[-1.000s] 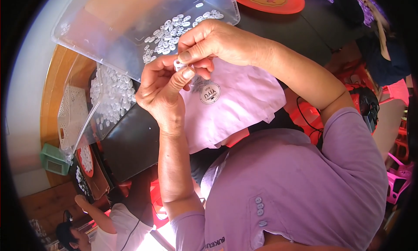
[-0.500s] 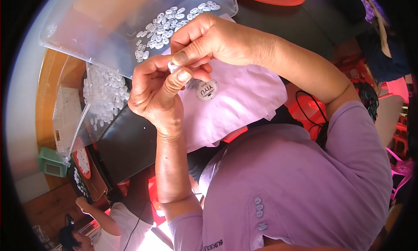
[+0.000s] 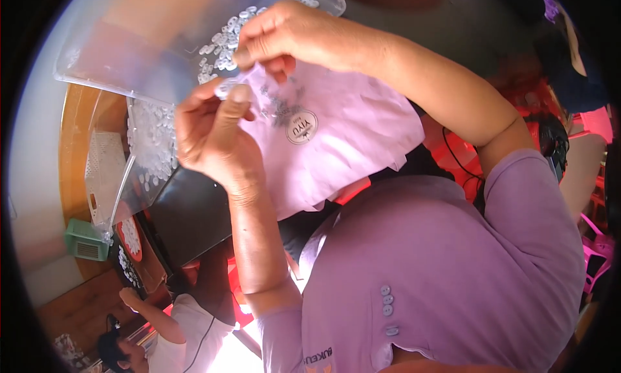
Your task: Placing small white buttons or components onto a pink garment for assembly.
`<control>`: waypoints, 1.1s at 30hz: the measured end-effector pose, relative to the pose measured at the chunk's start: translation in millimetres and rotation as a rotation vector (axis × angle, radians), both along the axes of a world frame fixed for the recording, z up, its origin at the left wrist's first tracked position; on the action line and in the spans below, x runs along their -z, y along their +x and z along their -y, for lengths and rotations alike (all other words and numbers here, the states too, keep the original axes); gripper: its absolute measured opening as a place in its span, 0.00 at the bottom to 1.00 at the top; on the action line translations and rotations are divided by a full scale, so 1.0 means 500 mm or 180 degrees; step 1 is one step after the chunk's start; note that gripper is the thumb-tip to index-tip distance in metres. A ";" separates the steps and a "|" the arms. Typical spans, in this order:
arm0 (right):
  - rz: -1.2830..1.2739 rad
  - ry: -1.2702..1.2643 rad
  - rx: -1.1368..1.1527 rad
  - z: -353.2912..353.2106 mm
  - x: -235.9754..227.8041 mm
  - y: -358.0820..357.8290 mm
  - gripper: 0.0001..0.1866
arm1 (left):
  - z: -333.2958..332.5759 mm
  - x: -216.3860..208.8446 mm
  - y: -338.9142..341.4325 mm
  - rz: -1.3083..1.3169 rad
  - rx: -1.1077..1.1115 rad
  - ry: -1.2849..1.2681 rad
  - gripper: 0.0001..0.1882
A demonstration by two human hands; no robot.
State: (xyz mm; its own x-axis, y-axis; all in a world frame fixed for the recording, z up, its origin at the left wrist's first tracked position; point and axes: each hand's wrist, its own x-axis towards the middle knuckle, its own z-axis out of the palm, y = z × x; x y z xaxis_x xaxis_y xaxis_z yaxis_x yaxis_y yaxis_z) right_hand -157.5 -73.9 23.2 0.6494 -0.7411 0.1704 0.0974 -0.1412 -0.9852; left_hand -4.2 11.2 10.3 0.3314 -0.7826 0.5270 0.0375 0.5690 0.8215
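Note:
A small whitish oval piece (image 3: 225,87) is pinched between the thumb and fingers of my left hand (image 3: 217,130). Just above and to its right, my right hand (image 3: 275,43) has its thumb and fingers pressed together; what they hold, if anything, is blurred. Below both hands a pink cloth or bag (image 3: 349,134) with a round printed label spreads toward my lap. Small dark grey bits (image 3: 278,106) show on it near the left hand. Beyond my fingers stands a clear plastic bin (image 3: 123,50), with several white oval pieces (image 3: 226,40) scattered inside it.
At left, a second clear container (image 3: 155,140) holds many white pieces, beside a black tabletop (image 3: 191,211). A green box (image 3: 87,240) and a red plate (image 3: 130,238) of white pieces sit farther left. Another person (image 3: 174,337) works at lower left.
My hands have moved apart and to the left; before, they met at the white piece. The right hand has risen away from it, while the left still grips it.

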 end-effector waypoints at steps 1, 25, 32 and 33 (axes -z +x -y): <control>0.0046 0.0046 0.0243 0.005 0.006 -0.009 0.12 | -0.001 -0.009 0.008 -0.0142 -0.0058 -0.0087 0.11; 0.0543 0.0270 0.0614 0.001 -0.021 -0.028 0.14 | 0.006 0.058 0.128 0.3273 -0.1032 0.0898 0.06; 0.0440 0.0293 0.0548 0.002 -0.027 -0.035 0.12 | 0.018 0.059 0.116 0.3765 -0.0957 0.1092 0.06; 0.0438 0.0311 0.0565 0.003 -0.026 -0.035 0.12 | 0.017 0.059 0.116 0.3720 -0.0949 0.1023 0.06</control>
